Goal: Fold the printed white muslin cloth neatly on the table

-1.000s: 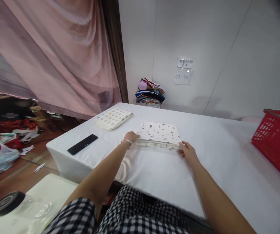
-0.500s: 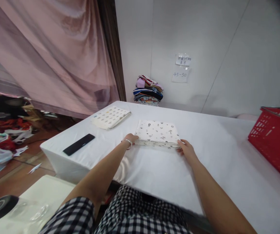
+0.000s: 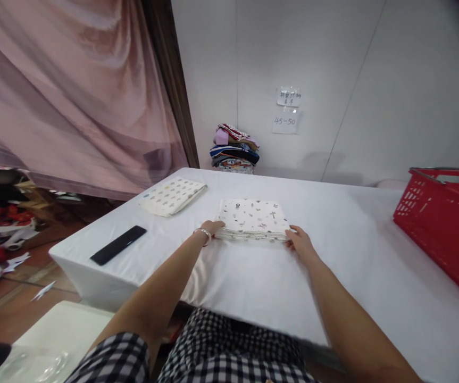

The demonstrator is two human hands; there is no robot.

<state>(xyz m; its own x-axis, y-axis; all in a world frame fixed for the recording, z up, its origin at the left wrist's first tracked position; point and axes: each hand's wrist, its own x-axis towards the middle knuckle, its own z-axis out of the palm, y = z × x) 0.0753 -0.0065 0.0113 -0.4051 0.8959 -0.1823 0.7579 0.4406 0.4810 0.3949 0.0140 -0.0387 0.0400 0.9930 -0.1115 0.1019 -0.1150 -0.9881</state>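
A folded white cloth (image 3: 253, 217) with small printed figures lies on the white-covered table (image 3: 245, 287), its layered edge facing me. My left hand (image 3: 212, 229), with a bracelet at the wrist, grips the cloth's near left corner between thumb and fingers. At the near right corner my right hand (image 3: 300, 243) pinches the layers, thumb on top and fingers beneath. Further left lies a second folded cloth (image 3: 173, 196), cream with grey heart-like spots, which neither hand touches.
A flat black object (image 3: 118, 245) lies near the table's left edge. The red plastic basket (image 3: 444, 218) stands on the right. Behind the table is a pile of folded fabrics (image 3: 235, 149) against the wall. A pink curtain (image 3: 81, 90) hangs at the left.
The view has turned slightly to the right, so most things sit a little further left. Both hands keep their hold on the corners of the printed cloth, which looks nearly unchanged.
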